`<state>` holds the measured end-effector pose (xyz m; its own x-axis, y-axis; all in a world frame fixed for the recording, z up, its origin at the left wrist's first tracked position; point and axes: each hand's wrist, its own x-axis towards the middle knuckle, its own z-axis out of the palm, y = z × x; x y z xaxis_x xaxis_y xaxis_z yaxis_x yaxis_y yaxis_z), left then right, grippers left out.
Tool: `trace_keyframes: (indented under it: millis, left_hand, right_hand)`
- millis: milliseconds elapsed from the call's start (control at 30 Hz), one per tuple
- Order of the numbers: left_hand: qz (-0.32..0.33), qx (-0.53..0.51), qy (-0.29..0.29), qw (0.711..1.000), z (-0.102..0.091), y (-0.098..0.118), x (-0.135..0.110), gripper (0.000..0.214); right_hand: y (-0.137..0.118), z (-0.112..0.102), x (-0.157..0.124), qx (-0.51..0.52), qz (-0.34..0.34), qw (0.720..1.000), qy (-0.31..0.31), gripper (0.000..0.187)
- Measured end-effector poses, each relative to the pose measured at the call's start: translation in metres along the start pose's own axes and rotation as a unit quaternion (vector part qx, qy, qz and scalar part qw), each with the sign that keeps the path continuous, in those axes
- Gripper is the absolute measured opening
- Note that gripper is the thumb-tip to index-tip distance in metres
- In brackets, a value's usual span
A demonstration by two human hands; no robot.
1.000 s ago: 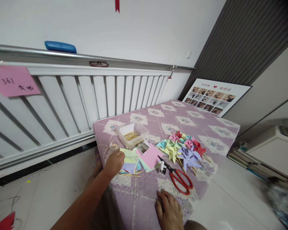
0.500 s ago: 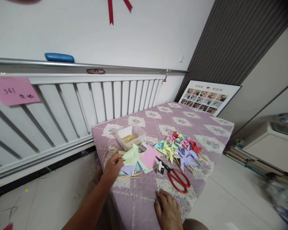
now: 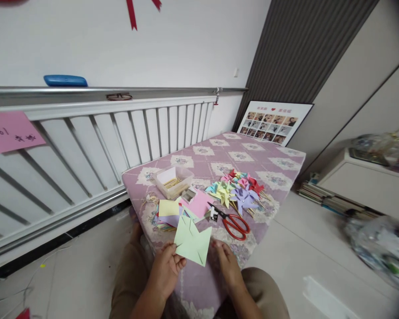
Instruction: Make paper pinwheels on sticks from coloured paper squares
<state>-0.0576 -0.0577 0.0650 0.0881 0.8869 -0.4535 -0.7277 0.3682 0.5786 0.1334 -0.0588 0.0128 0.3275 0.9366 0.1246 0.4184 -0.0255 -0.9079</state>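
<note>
A pale green paper square (image 3: pixel 193 241), slit inward from its corners, is pinched at its lower left edge by my left hand (image 3: pixel 168 268). It is held up above the near end of the cloth. My right hand (image 3: pixel 228 266) hovers just right of the square, apart from it, its fingers loosely bent and slightly blurred, with nothing visible in them. Red-handled scissors (image 3: pixel 234 225) lie beyond that hand, blades pointing left. Behind the green square are a pink paper sheet (image 3: pixel 199 204) and a yellow paper square (image 3: pixel 168 208) on a stack of coloured papers.
Several finished paper pinwheels (image 3: pixel 242 195) on sticks lie in a pile. A clear plastic box (image 3: pixel 174 188) holds thin wooden sticks. Rubber bands (image 3: pixel 150 200) lie left of the papers. A patterned purple cloth (image 3: pixel 242 156) covers the surface, beside a white radiator (image 3: pixel 146 128).
My left hand has brought the green paper off the pile toward me. My right hand has lifted from the cloth and moved near the paper's right side. The view has shifted.
</note>
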Motion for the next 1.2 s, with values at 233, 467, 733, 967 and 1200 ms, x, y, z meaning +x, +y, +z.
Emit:
trace_keyframes:
  millis: [233,467,733,967,1200]
  left_hand:
    - [0.000,0.013,0.007,1.000,-0.011,-0.007,-0.017,0.026]
    - [-0.025,0.066,-0.062,0.996,-0.012,-0.008,-0.030,0.025]
    - [-0.055,0.132,-0.133,0.981,0.004,0.002,-0.028,0.025]
    - [-0.050,0.154,-0.099,0.982,0.013,0.002,-0.033,0.022]
    - [-0.003,0.242,-0.070,0.968,0.006,-0.005,-0.033,0.025]
  right_hand:
    - [-0.068,0.006,-0.037,0.423,0.227,0.871,-0.105,0.035]
    - [-0.083,0.005,-0.043,0.406,0.238,0.875,-0.113,0.029]
    - [-0.084,-0.001,-0.049,0.323,0.199,0.908,-0.177,0.033]
    - [-0.080,-0.013,-0.044,0.178,0.067,0.980,-0.062,0.038]
    - [-0.100,-0.023,-0.045,-0.113,-0.239,0.962,-0.061,0.012]
